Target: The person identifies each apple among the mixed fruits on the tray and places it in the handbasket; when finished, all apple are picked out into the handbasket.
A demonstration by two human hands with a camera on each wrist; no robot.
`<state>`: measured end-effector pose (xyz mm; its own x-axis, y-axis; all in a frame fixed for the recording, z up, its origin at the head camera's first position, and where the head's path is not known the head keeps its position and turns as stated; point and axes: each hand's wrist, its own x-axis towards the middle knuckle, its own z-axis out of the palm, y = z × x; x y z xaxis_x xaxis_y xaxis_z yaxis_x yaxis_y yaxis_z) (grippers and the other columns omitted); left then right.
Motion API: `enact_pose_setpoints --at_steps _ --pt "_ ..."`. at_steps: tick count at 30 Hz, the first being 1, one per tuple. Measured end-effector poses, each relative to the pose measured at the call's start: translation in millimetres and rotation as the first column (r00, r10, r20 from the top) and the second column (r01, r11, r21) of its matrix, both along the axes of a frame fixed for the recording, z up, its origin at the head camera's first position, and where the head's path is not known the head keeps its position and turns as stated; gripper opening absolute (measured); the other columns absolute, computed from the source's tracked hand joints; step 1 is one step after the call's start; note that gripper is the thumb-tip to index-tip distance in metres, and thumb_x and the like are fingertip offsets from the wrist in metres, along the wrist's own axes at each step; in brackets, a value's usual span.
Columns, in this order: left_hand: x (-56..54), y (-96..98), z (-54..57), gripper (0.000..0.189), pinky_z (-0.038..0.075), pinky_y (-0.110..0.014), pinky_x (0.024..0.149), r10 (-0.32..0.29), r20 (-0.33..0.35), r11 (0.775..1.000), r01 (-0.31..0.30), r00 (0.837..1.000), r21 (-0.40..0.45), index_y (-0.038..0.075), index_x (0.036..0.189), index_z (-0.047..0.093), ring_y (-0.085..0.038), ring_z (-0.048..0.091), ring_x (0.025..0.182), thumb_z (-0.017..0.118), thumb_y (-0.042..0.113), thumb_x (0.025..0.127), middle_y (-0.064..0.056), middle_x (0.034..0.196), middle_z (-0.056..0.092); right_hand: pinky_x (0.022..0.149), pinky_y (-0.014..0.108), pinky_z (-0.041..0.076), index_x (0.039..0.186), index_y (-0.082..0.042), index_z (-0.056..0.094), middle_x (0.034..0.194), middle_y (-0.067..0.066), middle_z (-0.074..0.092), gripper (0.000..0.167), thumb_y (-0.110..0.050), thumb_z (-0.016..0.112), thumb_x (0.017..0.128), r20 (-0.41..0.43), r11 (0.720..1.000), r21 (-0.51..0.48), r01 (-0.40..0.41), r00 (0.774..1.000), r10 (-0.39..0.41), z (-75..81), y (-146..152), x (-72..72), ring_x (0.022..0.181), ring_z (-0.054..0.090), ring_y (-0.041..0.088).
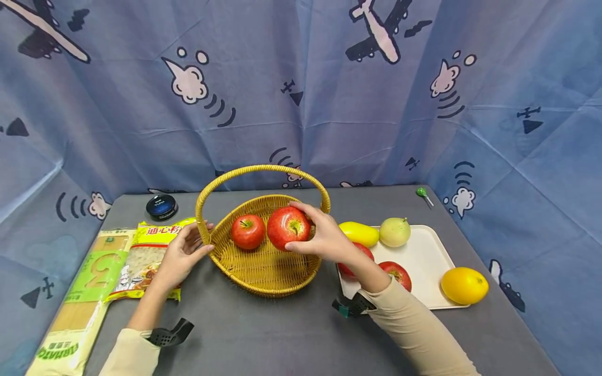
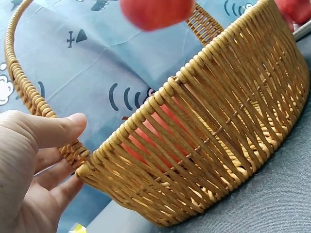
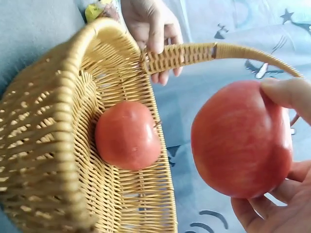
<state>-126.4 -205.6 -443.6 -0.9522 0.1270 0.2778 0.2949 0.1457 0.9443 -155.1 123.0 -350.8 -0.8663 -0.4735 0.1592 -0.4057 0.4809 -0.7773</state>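
Note:
A yellow wicker basket [image 1: 263, 279] with a tall arched handle stands mid-table. One red apple [image 1: 247, 232] lies inside it, toward the left. My right hand [image 1: 324, 232] grips another red apple [image 1: 288, 228] between thumb and fingers, and the right wrist view shows this apple [image 3: 241, 141] held above the basket's rim. At the basket's left end, my left hand [image 1: 185, 253] holds the foot of the handle. Thumb and fingers of that hand [image 2: 39, 160] lie on either side of the handle [image 2: 36, 99] in the left wrist view.
On the right, a white tray [image 1: 430, 250] bears red apples [image 1: 396, 274], a yellow mango [image 1: 359, 234], a pale green pear [image 1: 395, 232] and a yellow fruit [image 1: 464, 285]. Left lie a pasta bag [image 1: 150, 256], a noodle pack [image 1: 89, 282] and a tuna tin [image 1: 162, 207]. A green lollipop [image 1: 422, 192] lies behind.

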Motion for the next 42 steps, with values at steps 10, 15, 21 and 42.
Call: enact_pose_setpoints --at_steps 10,15,21,42 --pt "-0.2 -0.3 1.1 0.050 0.041 -0.008 0.100 0.005 0.010 1.000 -0.005 1.000 -0.003 0.001 0.134 0.042 -0.001 0.050 0.121 0.064 0.003 0.089 -0.005 0.130 0.054 0.087 0.041 0.054 0.143 -0.016 0.040 0.125 0.013 0.053 0.083 -0.033 0.080 0.072 0.056 0.985 0.144 0.094 0.993 -0.102 -13.6 -35 -39.2 0.110 0.052 0.028" --pt "-0.2 0.2 0.0 0.049 0.041 -0.009 0.100 0.000 0.004 1.000 0.000 1.000 0.001 0.001 0.133 0.042 -0.001 0.050 0.121 0.064 0.002 0.089 -0.019 0.132 0.051 0.089 0.042 0.052 0.141 -0.015 0.040 0.126 0.013 0.053 0.082 -0.031 0.081 0.072 0.087 0.975 0.191 0.117 0.987 -0.135 -23.2 -41 -54.5 0.111 0.052 0.030" --pt "-0.4 -0.3 -1.2 0.049 0.041 -0.009 0.100 0.002 0.001 1.000 -0.002 1.000 0.006 0.002 0.133 0.043 -0.001 0.050 0.121 0.064 0.002 0.089 -0.012 0.131 0.053 0.095 0.043 0.050 0.140 -0.010 0.043 0.135 0.013 0.049 0.079 -0.028 0.082 0.073 0.054 0.964 0.233 0.124 0.989 -0.140 -34.4 -45 -67.3 0.116 0.052 0.030" --pt "-2.2 -1.1 -1.5 0.049 0.041 -0.009 0.100 -0.005 0.010 1.000 0.005 1.000 0.013 0.001 0.133 0.042 0.000 0.049 0.121 0.064 0.002 0.089 -0.028 0.134 0.047 0.099 0.038 0.048 0.138 -0.002 0.044 0.129 0.015 0.056 0.081 -0.025 0.083 0.071 0.135 0.932 0.335 0.136 0.972 -0.190 -54.8 -52 -80.3 0.117 0.054 0.029"
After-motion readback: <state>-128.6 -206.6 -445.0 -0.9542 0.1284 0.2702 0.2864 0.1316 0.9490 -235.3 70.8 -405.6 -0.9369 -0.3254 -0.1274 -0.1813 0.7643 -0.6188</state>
